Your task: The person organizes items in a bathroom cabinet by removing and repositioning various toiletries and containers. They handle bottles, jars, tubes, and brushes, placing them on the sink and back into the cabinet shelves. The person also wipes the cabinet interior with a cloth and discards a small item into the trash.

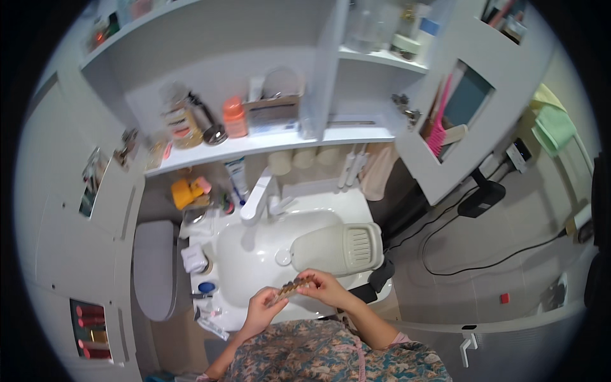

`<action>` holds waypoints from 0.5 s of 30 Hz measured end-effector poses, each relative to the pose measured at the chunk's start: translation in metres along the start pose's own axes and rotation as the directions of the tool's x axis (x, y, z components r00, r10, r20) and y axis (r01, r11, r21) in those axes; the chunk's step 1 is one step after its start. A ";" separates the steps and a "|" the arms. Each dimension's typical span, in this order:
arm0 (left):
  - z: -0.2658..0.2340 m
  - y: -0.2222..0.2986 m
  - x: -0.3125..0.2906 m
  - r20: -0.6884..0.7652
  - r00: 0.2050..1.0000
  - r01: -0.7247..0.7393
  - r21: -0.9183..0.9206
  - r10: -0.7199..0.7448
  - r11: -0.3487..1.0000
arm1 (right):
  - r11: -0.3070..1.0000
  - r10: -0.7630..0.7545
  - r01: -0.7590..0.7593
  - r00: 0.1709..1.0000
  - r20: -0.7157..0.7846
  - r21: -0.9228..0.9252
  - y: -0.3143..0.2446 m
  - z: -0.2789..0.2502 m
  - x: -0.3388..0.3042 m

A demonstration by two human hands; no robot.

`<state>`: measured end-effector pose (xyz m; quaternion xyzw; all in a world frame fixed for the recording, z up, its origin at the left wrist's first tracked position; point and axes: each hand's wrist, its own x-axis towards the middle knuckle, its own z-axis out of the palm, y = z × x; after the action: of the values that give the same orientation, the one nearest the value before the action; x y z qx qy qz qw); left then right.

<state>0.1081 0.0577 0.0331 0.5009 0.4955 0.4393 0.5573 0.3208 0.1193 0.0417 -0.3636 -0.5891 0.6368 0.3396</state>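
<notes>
- Brown strip (292,290): small, narrow, bumpy along its upper edge; exact kind too small to tell. Held up between 2 hands, in front of the person's body, above the near rim of the white sink (245,270). Lies slantwise, right end farther from the person.
- Left hand (259,313): closed to a pinch, thumb and fingers on the strip's left end.
- Right hand (326,290): fingers curled in, pinching the right end. Its fingertips partly hide that end, so exact finger placement can't be told.
- Handling (judgement): looks light, easily carried by 1 hand. Probably stiff, as it spans the gap between the 2 hands with no clear sag. Slipperiness: can't tell; wet fingers would make it worse. Could be brittle if thin, so no hard bending.
- Where to hold (judgement): the 2 ends, thumb against fingers, light squeeze; the bumpy middle is best left free.
- Around: pale ribbed washboard (321,249) in the sink's right side, just beyond the right hand; white faucet (258,197) at the far side. On the surface left of the sink: white container (194,259), blue oval item (207,287), tube (213,328) near the left forearm.
</notes>
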 end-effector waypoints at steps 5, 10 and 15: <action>0.026 0.035 0.018 0.031 0.990 -0.143 0.265 0.140 0.954 | 0.996 -0.035 0.029 0.996 -0.078 -0.086 -0.002 -0.021 -0.027; 0.055 0.035 0.042 0.073 0.996 -0.058 0.221 0.042 0.974 | 1.000 -0.026 0.029 0.981 -0.195 0.013 0.006 -0.048 -0.038; 0.080 0.032 0.073 -0.007 0.999 -0.053 0.069 0.054 0.996 | 0.987 -0.163 0.143 0.882 -0.442 -0.078 -0.007 -0.077 -0.032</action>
<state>0.1967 0.1230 0.0570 0.5308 0.4992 0.4391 0.5256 0.4031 0.1310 0.0477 -0.4597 -0.5357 0.4945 0.5071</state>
